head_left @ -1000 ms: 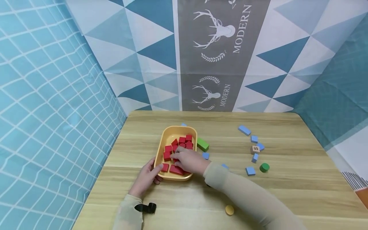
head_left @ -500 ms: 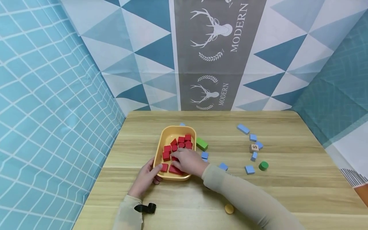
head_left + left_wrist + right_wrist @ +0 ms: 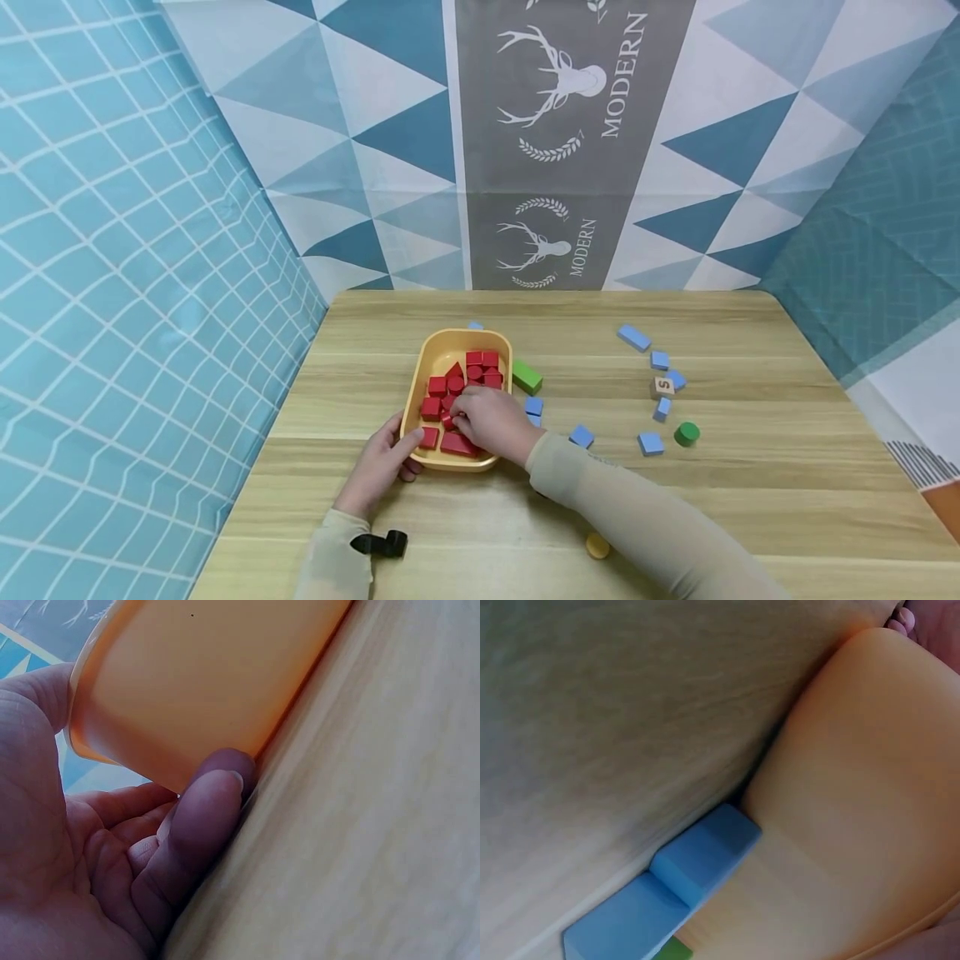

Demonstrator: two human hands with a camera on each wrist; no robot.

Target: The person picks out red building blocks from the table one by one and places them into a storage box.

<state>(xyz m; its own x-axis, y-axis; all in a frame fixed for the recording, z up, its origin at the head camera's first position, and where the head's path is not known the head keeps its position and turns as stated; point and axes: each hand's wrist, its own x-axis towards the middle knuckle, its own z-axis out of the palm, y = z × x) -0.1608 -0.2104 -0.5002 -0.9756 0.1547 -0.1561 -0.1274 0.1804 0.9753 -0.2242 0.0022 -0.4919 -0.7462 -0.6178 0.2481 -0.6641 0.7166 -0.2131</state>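
A yellow-orange plastic tray (image 3: pixel 437 357) sits on the table and holds several red blocks (image 3: pixel 431 408) of differing shapes, among them cubes, cylinders and a triangle. My left hand (image 3: pixel 375 471) grips its near left corner. In the left wrist view the thumb is at the tray's (image 3: pixel 210 682) rim, with the other fingers curled at its lower edge. Inside the tray, my right hand (image 3: pixel 497 422) has its fingertips at a small red block (image 3: pixel 447 421), which it appears to pinch. That hand hides some blocks on the tray's right side.
Outside the tray's right side lie a green block (image 3: pixel 527 377) and blue blocks (image 3: pixel 534 406). Farther right are more blue blocks (image 3: pixel 635 337), a wooden letter cube (image 3: pixel 663 387) and a green cylinder (image 3: pixel 687 433). A yellow disc (image 3: pixel 597 546) lies near my right sleeve.
My right fingertips have shifted slightly to the right inside the tray, and a small red block now shows at them. Some red blocks have moved a little. My left hand stays on the tray.
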